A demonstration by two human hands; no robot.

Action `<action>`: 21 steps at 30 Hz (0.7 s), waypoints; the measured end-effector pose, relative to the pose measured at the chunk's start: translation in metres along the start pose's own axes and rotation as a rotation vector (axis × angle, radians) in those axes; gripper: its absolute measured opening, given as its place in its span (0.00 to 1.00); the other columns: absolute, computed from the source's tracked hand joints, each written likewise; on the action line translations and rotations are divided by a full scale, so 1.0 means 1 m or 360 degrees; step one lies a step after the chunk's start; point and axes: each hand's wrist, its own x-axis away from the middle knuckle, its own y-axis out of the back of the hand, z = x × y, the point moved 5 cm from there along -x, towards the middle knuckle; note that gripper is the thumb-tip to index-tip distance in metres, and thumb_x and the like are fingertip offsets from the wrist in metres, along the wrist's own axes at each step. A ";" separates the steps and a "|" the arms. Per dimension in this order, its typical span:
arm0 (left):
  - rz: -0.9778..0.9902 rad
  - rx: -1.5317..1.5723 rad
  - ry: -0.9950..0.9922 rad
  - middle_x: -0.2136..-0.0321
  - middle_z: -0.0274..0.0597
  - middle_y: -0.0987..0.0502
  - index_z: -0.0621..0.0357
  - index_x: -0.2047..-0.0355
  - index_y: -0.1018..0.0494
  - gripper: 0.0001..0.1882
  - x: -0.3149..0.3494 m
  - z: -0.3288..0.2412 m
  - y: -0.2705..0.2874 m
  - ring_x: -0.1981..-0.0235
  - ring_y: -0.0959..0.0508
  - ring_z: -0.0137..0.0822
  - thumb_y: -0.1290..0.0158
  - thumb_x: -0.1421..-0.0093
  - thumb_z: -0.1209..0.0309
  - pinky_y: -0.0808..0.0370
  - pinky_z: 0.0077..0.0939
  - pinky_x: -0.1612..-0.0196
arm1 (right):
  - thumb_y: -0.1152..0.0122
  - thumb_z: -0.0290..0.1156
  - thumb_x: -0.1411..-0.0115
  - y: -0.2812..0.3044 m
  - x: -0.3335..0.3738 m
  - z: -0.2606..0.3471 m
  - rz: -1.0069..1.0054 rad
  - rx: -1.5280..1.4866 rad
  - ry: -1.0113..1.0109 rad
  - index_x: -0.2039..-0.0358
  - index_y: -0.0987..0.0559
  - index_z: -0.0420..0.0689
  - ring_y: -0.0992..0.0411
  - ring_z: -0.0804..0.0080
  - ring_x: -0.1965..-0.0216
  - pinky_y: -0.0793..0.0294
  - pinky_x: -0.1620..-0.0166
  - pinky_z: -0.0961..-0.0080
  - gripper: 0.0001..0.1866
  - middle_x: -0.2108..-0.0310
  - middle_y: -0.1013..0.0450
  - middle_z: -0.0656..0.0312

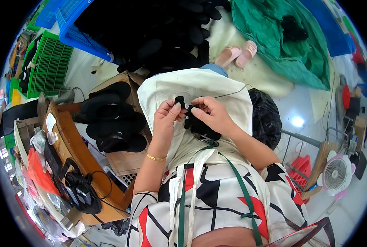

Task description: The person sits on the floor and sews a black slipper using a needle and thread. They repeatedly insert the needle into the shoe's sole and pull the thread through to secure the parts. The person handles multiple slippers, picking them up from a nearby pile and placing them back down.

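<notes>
Both hands meet above a white apron (233, 88) spread over my lap. My left hand (165, 116) is closed, thumb and fingers pinching a small black fabric piece (179, 100) whose end sticks up. Close beside it, my right hand (217, 116) is closed with its thumb pressed on a larger dark, soft-looking black item (203, 126), which hangs down onto the apron. A small whitish spot shows between the fingertips; its kind cannot be made out. A dark cord end of a green strap (208, 146) lies just below on the apron.
Several black shoes (113, 117) are stacked on a cardboard box at my left, beside a wooden table (70, 142). A large heap of black shoes (150, 47) lies ahead near a blue crate (82, 37). A black bag (265, 119) and a fan (337, 173) stand at right.
</notes>
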 end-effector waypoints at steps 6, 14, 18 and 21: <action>0.0074 0.0189 0.0065 0.73 0.37 0.19 0.56 0.63 0.26 0.06 0.010 0.013 -0.006 0.74 0.23 0.25 0.46 0.34 0.68 0.27 0.18 0.68 | 0.43 0.38 0.32 -0.006 -0.013 -0.006 -0.0082 -0.0812 -0.0438 0.65 0.24 0.44 0.34 0.86 0.72 0.32 0.68 0.86 0.11 0.75 0.31 0.72; -0.0058 -0.0303 0.0212 0.69 0.35 0.20 0.59 0.58 0.25 0.14 0.001 0.005 0.002 0.69 0.23 0.24 0.48 0.32 0.61 0.26 0.18 0.64 | 0.33 0.33 0.42 0.006 -0.014 0.036 -0.0443 0.0683 0.0538 0.66 0.23 0.43 0.30 0.70 0.75 0.31 0.73 0.73 0.09 0.76 0.30 0.62; 0.0134 0.0017 0.0215 0.63 0.34 0.21 0.61 0.52 0.26 0.16 -0.001 0.004 -0.016 0.62 0.23 0.24 0.47 0.32 0.62 0.27 0.18 0.58 | 0.31 0.29 0.49 -0.017 -0.009 0.053 -0.0155 0.1142 0.1011 0.65 0.20 0.45 0.30 0.60 0.73 0.28 0.71 0.67 0.11 0.76 0.31 0.60; 0.0079 0.0117 0.0276 0.63 0.36 0.21 0.62 0.52 0.26 0.15 -0.007 0.004 -0.010 0.62 0.23 0.25 0.46 0.32 0.65 0.26 0.20 0.58 | 0.32 0.28 0.48 -0.018 -0.007 0.049 -0.0014 0.0975 0.0867 0.66 0.20 0.44 0.29 0.61 0.73 0.28 0.70 0.69 0.09 0.74 0.30 0.60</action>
